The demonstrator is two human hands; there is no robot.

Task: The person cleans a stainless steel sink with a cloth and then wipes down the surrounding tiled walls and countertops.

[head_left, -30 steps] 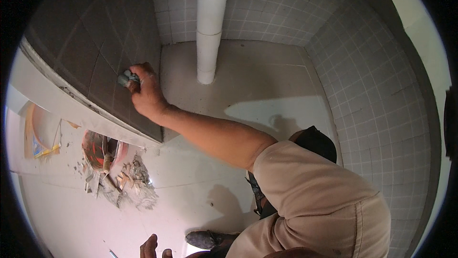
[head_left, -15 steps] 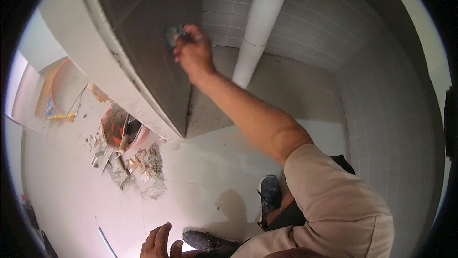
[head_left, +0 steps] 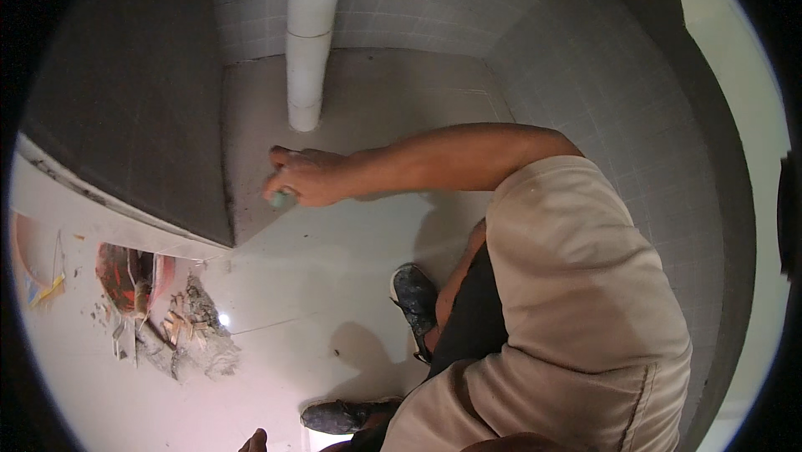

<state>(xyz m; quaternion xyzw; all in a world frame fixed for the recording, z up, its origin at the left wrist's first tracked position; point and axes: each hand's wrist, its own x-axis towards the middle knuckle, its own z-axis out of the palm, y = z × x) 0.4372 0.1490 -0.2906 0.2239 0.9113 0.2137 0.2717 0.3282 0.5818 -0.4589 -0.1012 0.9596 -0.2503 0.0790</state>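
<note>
My right hand (head_left: 307, 176) is out at the end of my bent arm, closed on a small greenish sponge or cloth (head_left: 281, 198). It is over the floor beside the inner edge of the dark wall panel (head_left: 125, 93), below the white vertical pipe (head_left: 309, 43); I cannot tell if it touches anything there. My left hand (head_left: 253, 441) shows only fingertips at the lower edge, stretched out, with nothing visible in them.
An orange-red bucket (head_left: 121, 276) with tools stands at the left amid rubble and wood scraps (head_left: 200, 339) on the pale floor (head_left: 276, 368). Grey tiled walls (head_left: 610, 109) enclose the recess. My dark shoes (head_left: 411, 293) are below me.
My right hand has come away from the dark panel, down and inward, still holding the greenish thing. The view has shifted, and my left hand shows less at the lower edge.
</note>
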